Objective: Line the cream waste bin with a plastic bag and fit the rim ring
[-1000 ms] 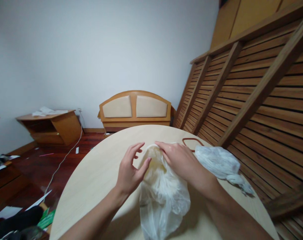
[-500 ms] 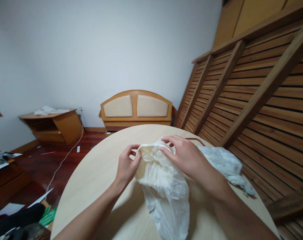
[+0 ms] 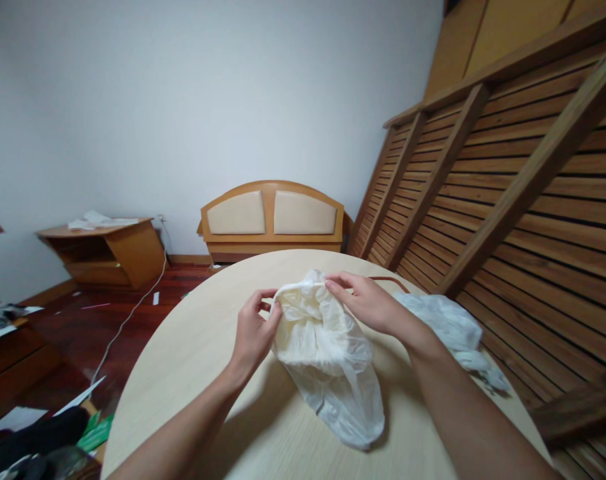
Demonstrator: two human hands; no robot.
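Observation:
A thin white plastic bag point(image 3: 327, 373) is spread around a rounded rim, and its loose end hangs down over the near side onto the round table point(image 3: 197, 373). My left hand point(image 3: 255, 327) pinches the rim at its left edge, thumb inside and fingers behind. On the far right of the same rim, my right hand point(image 3: 363, 300) grips the bag's edge between thumb and fingers. Crumpled plastic fills the opening between them. Whatever container lies under the bag is mostly hidden; only a pale cream rim shows through.
Another crumpled white plastic bag point(image 3: 443, 323) lies at the table's right side, beside a thin brown curved strip point(image 3: 390, 280). A slatted wooden frame point(image 3: 513, 200) leans close on the right. Beyond the table stand a headboard point(image 3: 271, 213) and a low cabinet point(image 3: 107, 257).
My right hand has shifted slightly back along the rim. The bag's loose end has swung up and right, and the mouth looks wider. My left hand stays in place.

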